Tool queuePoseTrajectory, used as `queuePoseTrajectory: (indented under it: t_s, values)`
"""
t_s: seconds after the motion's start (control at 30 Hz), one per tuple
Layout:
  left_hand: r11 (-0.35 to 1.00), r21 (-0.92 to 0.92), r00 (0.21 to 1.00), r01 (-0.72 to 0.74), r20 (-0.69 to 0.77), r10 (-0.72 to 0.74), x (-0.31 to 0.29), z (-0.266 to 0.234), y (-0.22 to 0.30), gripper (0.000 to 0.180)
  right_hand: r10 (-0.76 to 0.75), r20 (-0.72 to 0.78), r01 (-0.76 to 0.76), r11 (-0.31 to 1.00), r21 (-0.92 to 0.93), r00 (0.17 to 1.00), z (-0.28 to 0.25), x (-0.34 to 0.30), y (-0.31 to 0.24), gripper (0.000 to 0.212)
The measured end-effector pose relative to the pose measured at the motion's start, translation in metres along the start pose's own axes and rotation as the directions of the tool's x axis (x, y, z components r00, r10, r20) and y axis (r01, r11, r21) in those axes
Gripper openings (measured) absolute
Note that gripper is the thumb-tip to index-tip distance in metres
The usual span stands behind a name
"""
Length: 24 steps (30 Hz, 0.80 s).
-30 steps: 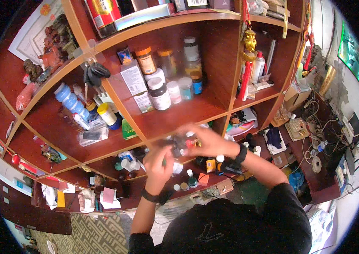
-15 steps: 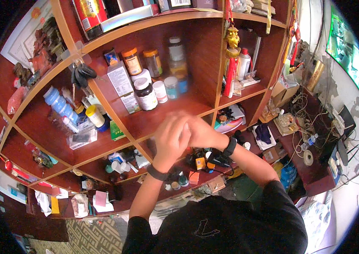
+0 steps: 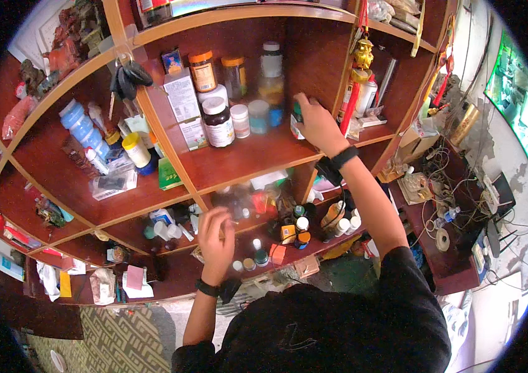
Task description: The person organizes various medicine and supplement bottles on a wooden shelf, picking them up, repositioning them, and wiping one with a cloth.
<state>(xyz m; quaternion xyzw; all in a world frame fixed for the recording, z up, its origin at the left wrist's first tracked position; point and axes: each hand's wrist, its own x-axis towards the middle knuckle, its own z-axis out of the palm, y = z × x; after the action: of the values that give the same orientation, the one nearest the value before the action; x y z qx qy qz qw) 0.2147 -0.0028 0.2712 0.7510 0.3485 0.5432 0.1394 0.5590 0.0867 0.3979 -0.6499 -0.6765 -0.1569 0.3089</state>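
Observation:
My right hand [image 3: 321,127] reaches into the middle shelf compartment, near its right wall. Its fingers are wrapped round a small bottle [image 3: 296,126] with green at its top, which is partly hidden by the hand. Further left on the same board stand a dark bottle with a white lid [image 3: 218,127], a white bottle [image 3: 240,121], a pale jar [image 3: 258,118] and two orange-lidded jars, one of them a white-labelled jar [image 3: 202,73]. My left hand [image 3: 216,239] hangs lower, in front of the compartment below, with bent fingers apart and nothing visible in them.
Several small bottles [image 3: 302,224] and boxes crowd the lower ledge. Keys with black fobs [image 3: 128,78] hang from the left divider; a gold ornament with a red tassel [image 3: 362,57] hangs at the right one. Tangled cables [image 3: 444,186] lie on the side table at right.
My hands were together in front of the shelf and have parted. The right went up and right to the small bottle in the compartment; the left dropped down and left.

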Motion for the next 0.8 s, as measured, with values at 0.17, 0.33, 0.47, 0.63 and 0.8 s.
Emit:
queuePoseTrajectory:
  t_s: [0.17,0.33,0.47,0.63,0.8]
  values:
    - [0.997,0.062,0.996,0.045,0.077,-0.05,-0.046,-0.005,-0.007,0.013,-0.015,0.098,0.036,0.976,-0.214,0.995,0.04,0.039,0.028,0.049]
    - [0.992,0.06,0.987,0.112,0.112,-0.118,-0.076,-0.012,-0.011,0.015,-0.015,0.212,0.063,0.974,-0.219,0.977,0.061,0.069,0.033,0.051]
    - [0.987,0.045,0.982,0.153,0.101,-0.157,-0.087,-0.015,-0.017,0.015,0.041,0.236,0.025,0.963,-0.269,0.971,0.067,0.082,0.036,0.049]
    - [0.98,0.039,0.966,0.193,0.166,-0.197,-0.105,-0.014,-0.035,0.013,0.051,0.191,-0.018,0.985,-0.169,0.98,0.077,0.087,0.044,0.044]
    - [0.949,0.069,0.894,0.308,0.32,-0.313,-0.14,0.005,-0.067,0.015,0.066,0.102,-0.056,0.994,-0.092,0.993,0.08,0.084,0.056,0.049]
